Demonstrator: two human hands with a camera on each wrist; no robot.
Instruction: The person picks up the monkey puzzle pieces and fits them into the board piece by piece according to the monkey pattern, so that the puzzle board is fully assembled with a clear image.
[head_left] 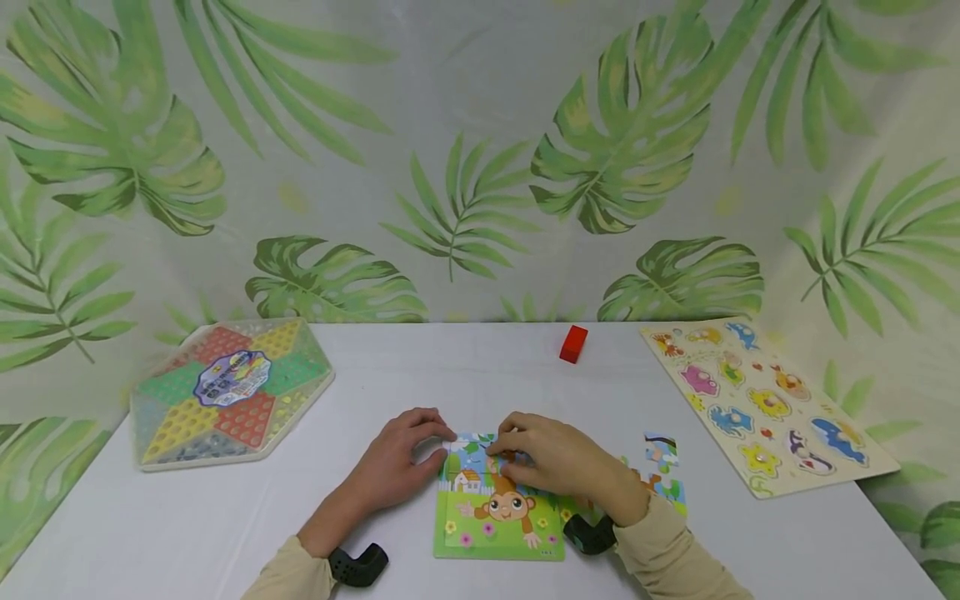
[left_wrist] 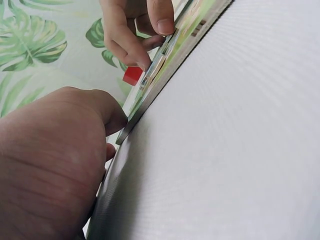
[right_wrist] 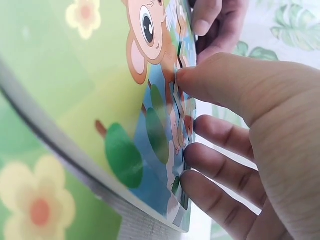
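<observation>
A monkey jigsaw puzzle [head_left: 491, 533] in a flat board lies before me, its picture mostly pieced together. My left hand [head_left: 397, 458] rests at the board's upper left, thumb and index finger touching its edge with a gap between them. Over the upper right part is my right hand [head_left: 558, 454]. Its thumb and curled fingers pinch a puzzle piece [right_wrist: 178, 120] at the board's surface; the hand covers most of that piece in the head view. In the left wrist view, the right hand's fingertips [left_wrist: 164, 26] meet the top of the board.
Loose puzzle pieces [head_left: 662, 450] lie right of the board, partly behind the right forearm. A red block [head_left: 573, 344] sits near the table's back edge. A hexagonal board game box [head_left: 236, 392] is at the left, a knobbed sea-animal puzzle [head_left: 750, 392] at the right.
</observation>
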